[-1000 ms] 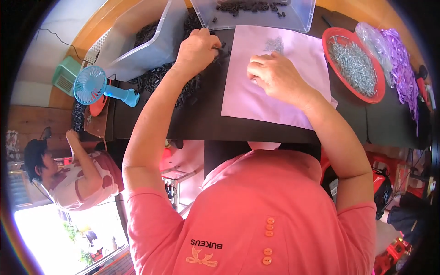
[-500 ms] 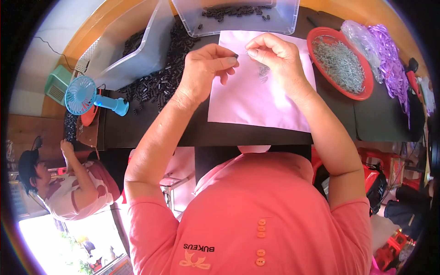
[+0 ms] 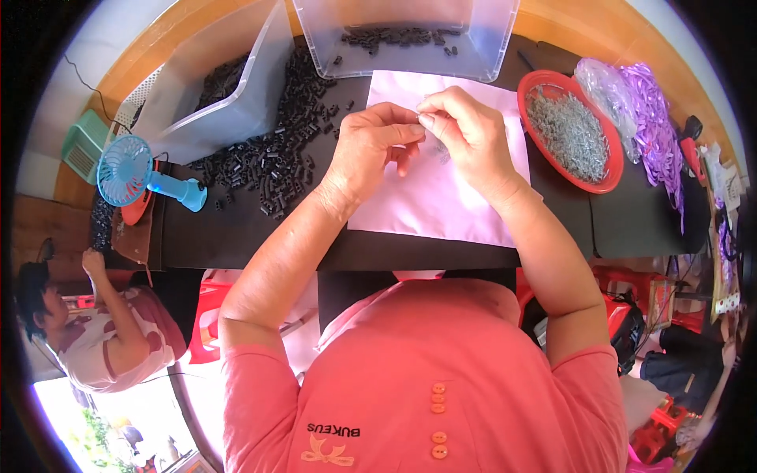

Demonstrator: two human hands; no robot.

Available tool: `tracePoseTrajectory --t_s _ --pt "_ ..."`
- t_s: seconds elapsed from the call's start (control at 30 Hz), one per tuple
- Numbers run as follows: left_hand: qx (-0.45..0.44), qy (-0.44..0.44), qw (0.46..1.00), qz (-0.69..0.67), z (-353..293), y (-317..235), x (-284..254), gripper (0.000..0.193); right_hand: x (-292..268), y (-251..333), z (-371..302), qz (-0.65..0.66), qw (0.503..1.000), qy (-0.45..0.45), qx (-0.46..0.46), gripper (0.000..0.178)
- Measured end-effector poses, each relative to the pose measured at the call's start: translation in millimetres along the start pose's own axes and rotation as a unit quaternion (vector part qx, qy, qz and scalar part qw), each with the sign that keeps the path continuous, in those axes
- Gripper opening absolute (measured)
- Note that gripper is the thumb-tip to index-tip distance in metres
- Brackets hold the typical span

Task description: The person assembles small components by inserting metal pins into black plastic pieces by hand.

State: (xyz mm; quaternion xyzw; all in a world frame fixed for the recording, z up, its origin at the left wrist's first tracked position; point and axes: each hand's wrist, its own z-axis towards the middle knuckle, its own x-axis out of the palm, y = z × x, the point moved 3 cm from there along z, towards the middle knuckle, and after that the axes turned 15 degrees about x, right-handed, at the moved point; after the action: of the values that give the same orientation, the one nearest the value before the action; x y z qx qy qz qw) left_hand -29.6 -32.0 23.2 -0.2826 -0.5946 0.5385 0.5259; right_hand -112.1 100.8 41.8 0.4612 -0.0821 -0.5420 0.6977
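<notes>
Over a pink cloth (image 3: 434, 217) on the dark table, my two hands meet at the fingertips. My left hand (image 3: 374, 146) is closed in a pinch on a small black piece, mostly hidden by the fingers. My right hand (image 3: 469, 138) also pinches, with thumb and forefinger touching the left fingertips; what it holds is too small to make out. Beneath the right hand, a few small shiny metal pieces (image 3: 443, 156) lie on the cloth, partly covered. To the right stands a red basin (image 3: 611, 180) full of small silvery metal pieces (image 3: 569, 134).
Many small black pieces (image 3: 272, 169) spill from a clear bin (image 3: 185, 130) on the left. Another clear bin (image 3: 402, 67) stands at the back. A blue fan (image 3: 126, 169) is at left, purple strips (image 3: 658, 130) at right. Another person (image 3: 118, 331) works at far left.
My hands have come together, the right fingertips now meeting the left ones. The view has shifted slightly, so the table appears lower.
</notes>
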Motion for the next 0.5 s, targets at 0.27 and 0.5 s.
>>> tracePoseTrajectory --t_s 0.27,0.5 --pt "-0.004 -0.030 0.999 -0.035 -3.3 4.7 -6.6 0.016 7.1 -4.3 -3.3 0.065 0.994 0.024 0.089 0.007" --pt "0.003 -0.058 0.991 -0.119 -4.9 7.2 -10.9 0.015 12.3 -4.8 -7.0 0.110 0.988 0.040 0.106 0.006"
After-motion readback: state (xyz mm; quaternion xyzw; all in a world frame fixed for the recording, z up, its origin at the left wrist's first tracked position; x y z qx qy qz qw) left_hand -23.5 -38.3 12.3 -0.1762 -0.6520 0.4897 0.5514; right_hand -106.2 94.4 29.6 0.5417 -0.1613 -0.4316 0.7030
